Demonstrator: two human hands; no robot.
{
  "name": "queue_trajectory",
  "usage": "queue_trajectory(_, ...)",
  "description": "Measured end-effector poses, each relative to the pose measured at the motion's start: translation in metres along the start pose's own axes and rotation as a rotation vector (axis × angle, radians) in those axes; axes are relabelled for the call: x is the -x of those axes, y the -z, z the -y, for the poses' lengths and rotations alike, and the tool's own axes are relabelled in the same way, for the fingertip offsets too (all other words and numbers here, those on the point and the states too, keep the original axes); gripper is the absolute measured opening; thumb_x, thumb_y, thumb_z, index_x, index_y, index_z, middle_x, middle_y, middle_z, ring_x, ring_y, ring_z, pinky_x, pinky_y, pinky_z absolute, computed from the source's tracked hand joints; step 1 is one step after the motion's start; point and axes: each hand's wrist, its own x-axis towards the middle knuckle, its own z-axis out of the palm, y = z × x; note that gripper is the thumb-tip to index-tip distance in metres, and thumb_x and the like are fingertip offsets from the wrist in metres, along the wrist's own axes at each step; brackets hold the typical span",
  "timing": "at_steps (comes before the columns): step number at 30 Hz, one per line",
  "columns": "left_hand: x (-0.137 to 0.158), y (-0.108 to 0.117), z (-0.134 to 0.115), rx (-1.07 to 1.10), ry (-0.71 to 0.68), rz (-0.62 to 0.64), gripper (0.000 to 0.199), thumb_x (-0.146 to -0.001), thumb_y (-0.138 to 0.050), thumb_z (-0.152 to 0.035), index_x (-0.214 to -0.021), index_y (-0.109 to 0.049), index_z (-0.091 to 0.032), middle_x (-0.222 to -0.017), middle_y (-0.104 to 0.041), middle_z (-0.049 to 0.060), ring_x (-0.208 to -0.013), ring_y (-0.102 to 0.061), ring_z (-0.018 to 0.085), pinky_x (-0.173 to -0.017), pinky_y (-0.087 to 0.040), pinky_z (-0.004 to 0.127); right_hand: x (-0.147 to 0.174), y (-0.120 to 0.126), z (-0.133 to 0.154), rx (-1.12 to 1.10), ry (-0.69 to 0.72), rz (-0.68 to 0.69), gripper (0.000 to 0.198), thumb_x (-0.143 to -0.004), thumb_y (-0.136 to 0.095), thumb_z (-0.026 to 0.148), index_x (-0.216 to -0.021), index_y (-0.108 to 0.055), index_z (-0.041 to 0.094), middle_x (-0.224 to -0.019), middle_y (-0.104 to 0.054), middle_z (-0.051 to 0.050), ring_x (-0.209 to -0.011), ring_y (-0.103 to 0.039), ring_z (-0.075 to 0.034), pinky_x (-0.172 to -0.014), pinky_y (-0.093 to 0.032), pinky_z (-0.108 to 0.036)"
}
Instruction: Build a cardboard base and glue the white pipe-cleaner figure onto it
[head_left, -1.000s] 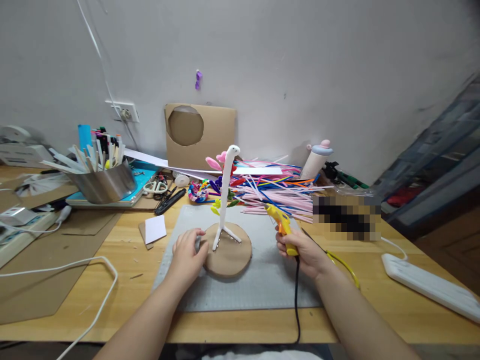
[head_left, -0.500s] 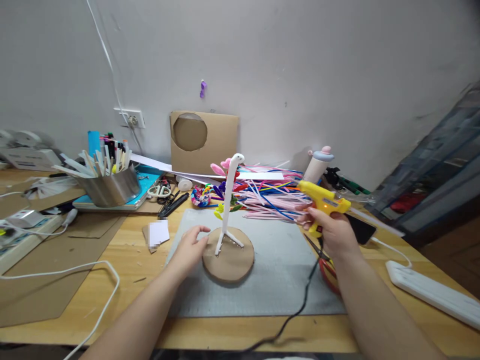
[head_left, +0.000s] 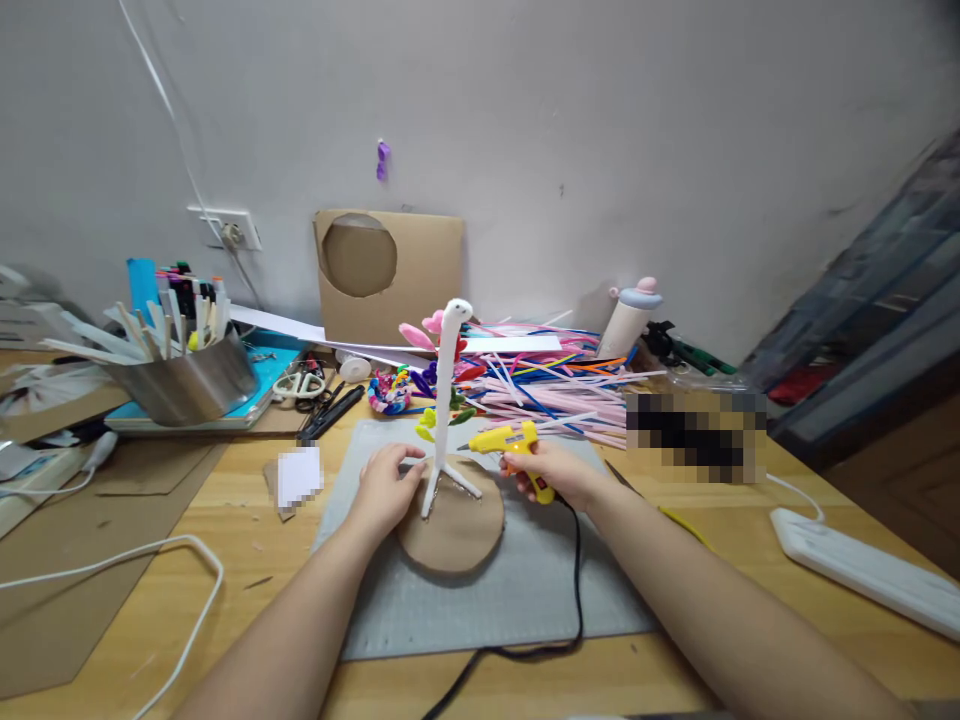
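A yellow hot glue gun [head_left: 517, 445] is gripped in my right hand [head_left: 551, 472], its nozzle pointing left at the white fuzzy upright figure [head_left: 445, 400]. The nozzle tip is just right of the figure's stem, and I cannot tell whether it touches. This figure has a rounded head with small dark dots and two splayed feet. It stands on a round cardboard disc [head_left: 454, 530]. My left hand [head_left: 386, 490] rests at the disc's left edge, thumb and forefinger apart near the foot. Coloured fuzzy leaf shapes [head_left: 425, 425] show behind the stem.
Under the disc lies a grey cutting mat [head_left: 555, 590]. Behind it are heaped pipe cleaners [head_left: 547, 400], a bottle [head_left: 628, 318] and cut cardboard [head_left: 427, 255]. At left stands a metal pot [head_left: 191, 385] of sticks. The black cord [head_left: 579, 590] trails forward; a white power strip [head_left: 862, 570] lies right.
My right hand has brought the glue gun left and down, close to the white figure's stem. My left hand has moved slightly onto the disc's edge. The view has shifted a little.
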Motion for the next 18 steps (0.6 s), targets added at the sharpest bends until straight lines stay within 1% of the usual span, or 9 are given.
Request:
queue_trajectory(2, 0.001, 0.001, 0.002, 0.005, -0.026, 0.013, 0.018, -0.081, -0.054, -0.032, -0.092, -0.065, -0.023, -0.104, -0.066, 0.005, -0.099, -0.059, 0.024, -0.090, -0.044, 0.039, -0.005, -0.005, 0.003, 0.028, 0.001, 0.008, 0.032, -0.068, -0.070, 0.044, -0.079, -0.061, 0.016, -0.074, -0.065, -0.002, -0.044, -0.047, -0.006, -0.037, -0.040, -0.018)
queue_trajectory(5, 0.003, 0.001, 0.003, 0.014, -0.046, 0.022, 0.020, -0.082, -0.051, -0.032, -0.095, -0.064, -0.023, -0.104, -0.066, 0.005, -0.102, -0.058, 0.025, -0.092, -0.043, 0.040, -0.006, -0.011, 0.004, 0.093, 0.016, -0.025, 0.032, -0.073, -0.065, 0.047, -0.073, -0.060, 0.016, -0.063, -0.061, 0.001, -0.039, -0.041, -0.005, -0.035, -0.038, -0.018)
queue_trajectory(8, 0.005, -0.002, 0.005, 0.032, -0.030, 0.024, 0.021, -0.083, -0.047, -0.027, -0.095, -0.064, -0.022, -0.105, -0.066, 0.006, -0.105, -0.057, 0.025, -0.093, -0.042, 0.041, 0.000, -0.014, 0.001, 0.175, 0.009, -0.077, 0.033, -0.077, -0.062, 0.048, -0.068, -0.061, 0.016, -0.048, -0.051, 0.004, -0.037, -0.041, -0.007, -0.035, -0.036, -0.018)
queue_trajectory(10, 0.006, -0.005, 0.007, 0.049, -0.010, 0.022, 0.022, -0.082, -0.046, -0.024, -0.095, -0.064, -0.022, -0.104, -0.066, 0.006, -0.105, -0.057, 0.025, -0.093, -0.043, 0.042, 0.005, -0.017, -0.001, 0.251, 0.013, -0.110, 0.029, -0.077, -0.063, 0.045, -0.073, -0.065, 0.016, -0.046, -0.051, 0.004, -0.037, -0.044, -0.009, -0.035, -0.036, -0.020)
queue_trajectory(11, 0.006, -0.006, 0.008, 0.059, -0.003, 0.022, 0.022, -0.082, -0.047, -0.023, -0.095, -0.064, -0.022, -0.104, -0.066, 0.006, -0.105, -0.057, 0.025, -0.092, -0.043, 0.041, 0.008, -0.018, -0.001, 0.291, 0.041, -0.118, 0.027, -0.077, -0.064, 0.044, -0.078, -0.068, 0.017, -0.049, -0.056, 0.003, -0.041, -0.049, -0.010, -0.038, -0.039, -0.021)
queue_trajectory(12, 0.006, -0.008, 0.009, 0.070, 0.002, 0.024, 0.022, -0.081, -0.047, -0.022, -0.094, -0.064, -0.022, -0.104, -0.066, 0.006, -0.104, -0.058, 0.024, -0.092, -0.044, 0.041, 0.011, -0.021, -0.001, 0.329, 0.090, -0.115, 0.026, -0.078, -0.064, 0.044, -0.085, -0.070, 0.019, -0.058, -0.063, 0.001, -0.048, -0.055, -0.013, -0.044, -0.044, -0.022)
queue_trajectory(14, 0.006, -0.010, 0.010, 0.087, 0.009, 0.031, 0.021, -0.080, -0.047, -0.021, -0.093, -0.064, -0.022, -0.102, -0.067, 0.005, -0.103, -0.059, 0.023, -0.092, -0.045, 0.039, 0.015, -0.025, 0.000, 0.377, 0.206, -0.082, 0.029, -0.080, -0.062, 0.044, -0.097, -0.071, 0.022, -0.083, -0.072, -0.002, -0.071, -0.065, -0.019, -0.063, -0.051, -0.027)
queue_trajectory(16, 0.006, -0.010, 0.011, 0.096, 0.016, 0.036, 0.021, -0.080, -0.047, -0.021, -0.093, -0.064, -0.022, -0.102, -0.067, 0.005, -0.102, -0.060, 0.023, -0.091, -0.045, 0.038, 0.018, -0.030, 0.000, 0.395, 0.267, -0.049, 0.033, -0.082, -0.060, 0.046, -0.104, -0.070, 0.025, -0.103, -0.072, -0.002, -0.092, -0.065, -0.024, -0.081, -0.050, -0.032)
queue_trajectory(18, 0.007, -0.010, 0.011, 0.097, 0.019, 0.037, 0.021, -0.081, -0.047, -0.022, -0.094, -0.064, -0.021, -0.102, -0.067, 0.005, -0.102, -0.060, 0.023, -0.091, -0.045, 0.038, 0.019, -0.034, -0.001, 0.410, 0.274, -0.044, 0.035, -0.083, -0.058, 0.048, -0.107, -0.069, 0.025, -0.108, -0.070, -0.001, -0.099, -0.063, -0.026, -0.087, -0.048, -0.035)
